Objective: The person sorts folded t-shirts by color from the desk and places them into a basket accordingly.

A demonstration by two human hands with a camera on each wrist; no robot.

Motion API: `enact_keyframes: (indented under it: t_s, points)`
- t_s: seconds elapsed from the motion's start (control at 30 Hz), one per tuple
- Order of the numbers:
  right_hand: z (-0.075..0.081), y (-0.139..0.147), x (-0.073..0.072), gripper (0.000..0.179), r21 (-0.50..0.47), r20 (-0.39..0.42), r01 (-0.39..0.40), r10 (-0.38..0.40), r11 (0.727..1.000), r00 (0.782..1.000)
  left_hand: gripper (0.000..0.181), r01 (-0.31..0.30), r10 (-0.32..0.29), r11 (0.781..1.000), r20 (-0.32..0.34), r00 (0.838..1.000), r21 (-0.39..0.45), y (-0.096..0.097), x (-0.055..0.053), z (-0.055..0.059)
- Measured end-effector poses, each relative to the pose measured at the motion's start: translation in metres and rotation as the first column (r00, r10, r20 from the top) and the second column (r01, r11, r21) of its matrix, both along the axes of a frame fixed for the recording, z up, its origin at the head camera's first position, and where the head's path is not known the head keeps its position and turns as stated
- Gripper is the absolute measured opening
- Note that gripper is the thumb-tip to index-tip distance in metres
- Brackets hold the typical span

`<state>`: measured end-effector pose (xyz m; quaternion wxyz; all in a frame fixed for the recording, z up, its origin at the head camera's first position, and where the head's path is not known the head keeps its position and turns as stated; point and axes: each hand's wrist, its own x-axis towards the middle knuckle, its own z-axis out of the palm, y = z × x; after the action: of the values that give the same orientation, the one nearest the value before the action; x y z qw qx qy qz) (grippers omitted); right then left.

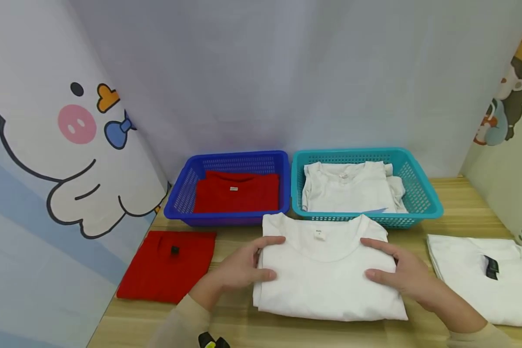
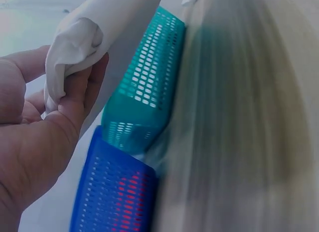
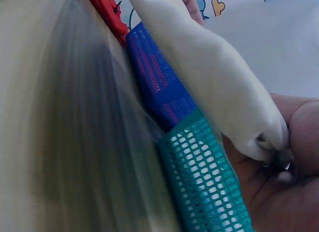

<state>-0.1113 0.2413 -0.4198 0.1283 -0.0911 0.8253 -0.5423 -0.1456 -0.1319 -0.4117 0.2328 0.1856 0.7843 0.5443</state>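
Observation:
A folded white T-shirt (image 1: 326,290) with a small neck label is held between both hands, its collar toward the baskets. My left hand (image 1: 240,266) grips its left side, thumb on top and fingers under the fold. On the opposite side my right hand (image 1: 411,275) grips it the same way. Both wrist views show the rolled edge of the shirt (image 2: 75,47) pinched in the hand, raised over the wooden table (image 1: 239,324). Just beyond the collar stands a teal basket (image 1: 430,198) holding folded white shirts (image 1: 348,188).
A dark blue basket (image 1: 226,216) with folded red shirts (image 1: 243,193) stands left of the teal one. On the table lie a folded red shirt (image 1: 169,270) at the left and another white shirt (image 1: 456,270) at the right. A pale curtain (image 1: 287,87) hangs behind.

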Motion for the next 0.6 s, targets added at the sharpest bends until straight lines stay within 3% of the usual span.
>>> enact_keyframes:
  t_s: [0.17, 0.3, 0.4, 0.5, 0.6]
  points:
    - [0.018, 0.010, -0.006, 0.070, 0.011, -0.011, -0.003, 0.003, 1.000, 1.000, 0.067, 0.032, -0.030, 0.999, -0.029, 0.999, 0.044, 0.009, -0.011, 0.015]
    - [0.031, 0.018, -0.018, 0.072, 0.102, -0.073, 0.025, -0.017, 0.995, 0.997, 0.067, 0.027, -0.024, 0.999, -0.089, 0.996, 0.031, 0.018, -0.023, 0.027]
    - [0.038, 0.024, -0.028, 0.072, 0.097, -0.099, 0.028, -0.019, 0.995, 0.995, 0.066, 0.013, -0.006, 0.998, -0.097, 0.995, 0.066, 0.027, -0.030, 0.040]
    - [0.045, 0.031, -0.040, 0.069, 0.036, -0.107, 0.017, -0.013, 0.999, 0.994, 0.065, -0.014, 0.023, 0.994, -0.084, 0.996, 0.111, 0.035, -0.040, 0.046]
    - [0.053, 0.037, -0.051, 0.067, 0.034, -0.150, 0.020, -0.015, 0.999, 0.989, 0.064, -0.051, 0.063, 0.991, -0.092, 0.994, 0.127, 0.046, -0.053, 0.051]
